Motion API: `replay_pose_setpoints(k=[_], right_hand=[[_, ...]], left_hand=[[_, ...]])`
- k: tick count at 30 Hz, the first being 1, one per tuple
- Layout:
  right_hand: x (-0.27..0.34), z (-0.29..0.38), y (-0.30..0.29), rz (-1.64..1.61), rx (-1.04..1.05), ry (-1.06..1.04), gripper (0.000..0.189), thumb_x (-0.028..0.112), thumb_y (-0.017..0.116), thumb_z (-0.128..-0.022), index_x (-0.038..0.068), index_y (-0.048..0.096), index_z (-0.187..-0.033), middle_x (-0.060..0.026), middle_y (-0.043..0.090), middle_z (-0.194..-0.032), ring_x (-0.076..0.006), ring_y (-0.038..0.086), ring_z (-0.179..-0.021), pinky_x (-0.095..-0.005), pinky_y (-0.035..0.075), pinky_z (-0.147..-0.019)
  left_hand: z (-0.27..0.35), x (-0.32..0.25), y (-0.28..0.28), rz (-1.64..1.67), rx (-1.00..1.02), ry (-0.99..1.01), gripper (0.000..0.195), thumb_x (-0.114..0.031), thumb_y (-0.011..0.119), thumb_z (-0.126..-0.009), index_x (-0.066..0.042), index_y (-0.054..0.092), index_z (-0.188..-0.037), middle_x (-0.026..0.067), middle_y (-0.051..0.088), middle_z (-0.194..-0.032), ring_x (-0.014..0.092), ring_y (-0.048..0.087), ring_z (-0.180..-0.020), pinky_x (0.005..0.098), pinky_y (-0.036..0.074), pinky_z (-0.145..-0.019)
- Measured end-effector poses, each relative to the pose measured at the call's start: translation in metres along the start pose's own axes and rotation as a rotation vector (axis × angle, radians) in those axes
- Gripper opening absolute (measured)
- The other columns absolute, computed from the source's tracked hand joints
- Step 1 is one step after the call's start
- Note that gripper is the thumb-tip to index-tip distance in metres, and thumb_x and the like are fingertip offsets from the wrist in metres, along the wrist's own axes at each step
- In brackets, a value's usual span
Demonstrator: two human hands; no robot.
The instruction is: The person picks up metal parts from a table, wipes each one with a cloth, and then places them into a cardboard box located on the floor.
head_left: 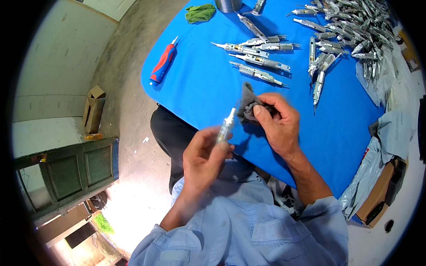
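Observation:
My left hand [204, 159] grips a slim white and clear mechanical part [225, 128], its thin tip pointing up and away from me. Between the thumb and fingers of my right hand [279, 124] is a crumpled dark grey cloth [248, 105]. The cloth sits just right of the part's tip; whether they touch I cannot tell. Just beyond my hands, several similar parts [259, 61] lie loosely grouped on the blue tabletop [206, 86].
A red and blue screwdriver-like tool [163, 63] lies at the table's left. Further back are a green cloth [200, 13] and a metal cup [229, 4]. A large heap of similar parts [359, 26] covers the far right, beside plastic bags [364, 173] and a cardboard box [374, 196].

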State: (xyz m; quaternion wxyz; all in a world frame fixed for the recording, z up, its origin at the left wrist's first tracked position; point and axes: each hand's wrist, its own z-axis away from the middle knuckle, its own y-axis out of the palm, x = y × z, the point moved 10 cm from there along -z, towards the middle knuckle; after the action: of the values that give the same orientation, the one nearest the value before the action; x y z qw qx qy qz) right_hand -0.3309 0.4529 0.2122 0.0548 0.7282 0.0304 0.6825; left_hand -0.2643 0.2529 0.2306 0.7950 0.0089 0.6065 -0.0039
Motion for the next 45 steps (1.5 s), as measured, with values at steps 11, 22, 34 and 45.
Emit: replay_pose_setpoints(k=[11,22,34,45], right_hand=[[-0.013,0.017,0.042,-0.334,0.332,0.277,0.034,0.010,0.068,-0.102,-0.005,0.063,-0.132,-0.0087,0.072,-0.108,-0.0112,0.070,-0.091,-0.0254,0.059,-0.080],[-0.017,0.020,0.046,-0.328,0.417,0.362,0.027,0.014,0.075,-0.099,-0.001,0.070,-0.120,-0.0049,0.074,-0.100,-0.0079,0.068,-0.081,-0.0235,0.056,-0.070],[-0.023,0.016,0.028,-0.152,0.207,0.304,0.021,0.020,0.079,-0.097,0.000,0.074,-0.101,-0.0002,0.070,-0.079,-0.0046,0.062,-0.069,-0.0216,0.047,-0.060],[0.005,0.015,0.039,-0.061,0.346,0.025,0.021,0.020,0.073,-0.101,0.000,0.073,-0.104,-0.0027,0.070,-0.091,-0.0076,0.062,-0.080,-0.0254,0.048,-0.068]], left_hand=[[-0.013,0.018,0.015,0.200,0.146,-0.150,0.031,-0.019,0.054,-0.112,0.004,0.057,-0.133,0.0152,0.072,-0.111,0.014,0.070,-0.081,0.0268,0.058,-0.069],[-0.013,0.020,0.022,0.198,0.198,-0.132,0.034,-0.027,0.055,-0.112,0.003,0.061,-0.127,0.0151,0.074,-0.102,0.013,0.068,-0.068,0.0255,0.055,-0.062],[-0.011,0.013,0.014,0.136,0.080,-0.083,0.034,-0.026,0.056,-0.112,0.004,0.060,-0.128,0.0137,0.074,-0.102,0.013,0.067,-0.068,0.0258,0.054,-0.062],[-0.025,0.007,-0.019,0.012,-0.087,0.010,0.030,-0.022,0.060,-0.110,0.000,0.062,-0.131,0.0100,0.073,-0.113,0.011,0.069,-0.091,0.0262,0.057,-0.078]])
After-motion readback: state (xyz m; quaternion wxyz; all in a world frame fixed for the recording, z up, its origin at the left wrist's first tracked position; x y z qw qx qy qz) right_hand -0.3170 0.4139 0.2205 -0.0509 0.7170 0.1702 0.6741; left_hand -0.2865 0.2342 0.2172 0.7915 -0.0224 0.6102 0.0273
